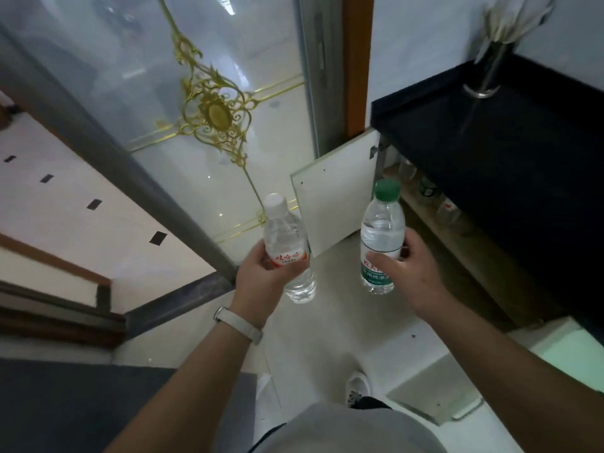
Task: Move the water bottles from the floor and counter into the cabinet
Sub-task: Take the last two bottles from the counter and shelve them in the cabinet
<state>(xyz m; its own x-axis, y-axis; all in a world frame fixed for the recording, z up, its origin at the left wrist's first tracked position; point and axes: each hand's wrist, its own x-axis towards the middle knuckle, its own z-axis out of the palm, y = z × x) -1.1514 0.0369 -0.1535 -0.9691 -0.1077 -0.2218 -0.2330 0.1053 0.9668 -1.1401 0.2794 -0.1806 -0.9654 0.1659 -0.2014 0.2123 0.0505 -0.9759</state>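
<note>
Left bottle (287, 250) in the left hand (261, 276) and right bottle (380, 237) in the right hand (411, 276), side by side above the floor (327, 322). Cabinet (483, 266) lies to the right, under the counter (523, 165). Its door (333, 197) stands open behind both held bottles. Stored bottles (426, 189) stand inside (count unclear). A vase (487, 76) sits on the counter, at the back.

娃哈哈 on red-label bottle (287, 248); partial 用纯净 on green-label bottle (382, 238); rest blurred
</note>
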